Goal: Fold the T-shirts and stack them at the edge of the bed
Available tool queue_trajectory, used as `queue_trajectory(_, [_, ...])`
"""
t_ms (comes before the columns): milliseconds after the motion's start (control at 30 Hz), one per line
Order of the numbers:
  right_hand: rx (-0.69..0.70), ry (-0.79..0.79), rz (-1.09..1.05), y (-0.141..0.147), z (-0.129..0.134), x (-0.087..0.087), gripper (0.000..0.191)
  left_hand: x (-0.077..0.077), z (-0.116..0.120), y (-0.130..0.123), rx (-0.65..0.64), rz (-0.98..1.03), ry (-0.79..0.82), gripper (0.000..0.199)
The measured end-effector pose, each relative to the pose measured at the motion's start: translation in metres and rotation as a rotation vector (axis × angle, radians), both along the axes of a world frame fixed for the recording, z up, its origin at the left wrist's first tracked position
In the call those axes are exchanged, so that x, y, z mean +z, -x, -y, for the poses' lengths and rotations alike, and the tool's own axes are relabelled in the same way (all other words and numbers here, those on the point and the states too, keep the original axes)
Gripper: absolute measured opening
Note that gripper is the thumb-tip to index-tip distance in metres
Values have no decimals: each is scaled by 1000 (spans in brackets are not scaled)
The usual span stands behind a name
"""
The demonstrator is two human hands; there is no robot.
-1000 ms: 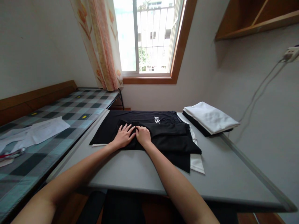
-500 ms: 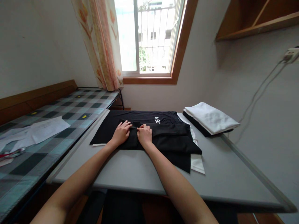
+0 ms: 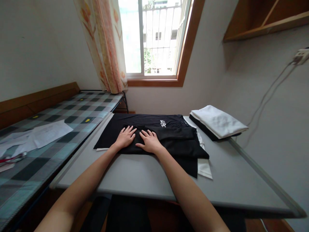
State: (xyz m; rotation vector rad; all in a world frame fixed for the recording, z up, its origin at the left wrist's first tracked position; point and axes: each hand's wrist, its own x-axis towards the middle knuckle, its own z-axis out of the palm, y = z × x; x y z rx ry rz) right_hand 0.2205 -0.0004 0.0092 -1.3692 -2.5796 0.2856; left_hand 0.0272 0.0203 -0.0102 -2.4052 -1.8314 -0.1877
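A black T-shirt (image 3: 178, 148) lies partly folded on a grey table (image 3: 135, 177), its near side turned over in a long strip. White lettering shows on black cloth near its far side. White cloth (image 3: 204, 167) sticks out from beneath at the right and at the lower left. My left hand (image 3: 125, 137) rests flat on the black cloth with fingers spread. Close beside it, my right hand (image 3: 149, 141) also lies flat on the folded strip, fingers apart and thumb pointing left. Neither hand grips the cloth.
A folded white and black clothing stack (image 3: 217, 120) sits at the table's back right corner. To the left is a bed with a checked mattress (image 3: 72, 119), papers (image 3: 45, 135) on it. A curtain (image 3: 106, 48) hangs by the window. Cables (image 3: 267, 90) run down the right wall.
My right hand has opened from a pinch on the cloth and now lies flat with its fingers spread. My left hand stays almost in place.
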Motion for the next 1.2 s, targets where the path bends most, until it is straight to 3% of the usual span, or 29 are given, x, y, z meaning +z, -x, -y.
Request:
queue_trajectory(167, [90,120,3,-11,-3,5,110,2,3,-3,19,23,-7,52])
queue_trajectory(367, [125,157,-48,-12,-4,4,116,4,5,-5,16,44,-15,55])
queue_trajectory(500, [123,108,-140,-18,-8,16,94,1,4,-1,-14,74,-46,55])
queue_trajectory(633, [36,-26,-322,-51,-21,38,58,4,8,-1,-48,116,-127,50])
queue_trajectory(767, [-196,-76,-357,-114,-36,44,43,14,22,-16,-183,187,-170,46])
queue_trajectory(933, [-638,-50,-213,-184,-41,29,33,16,35,-40,-375,179,-61,52])
queue_trajectory(1067, [-923,40,-124,-209,-37,21,42,11,35,-43,-352,138,-13,52])
queue_trajectory(1200, [-971,150,-48,-217,-33,23,54,9,32,-38,-328,119,-2,50])
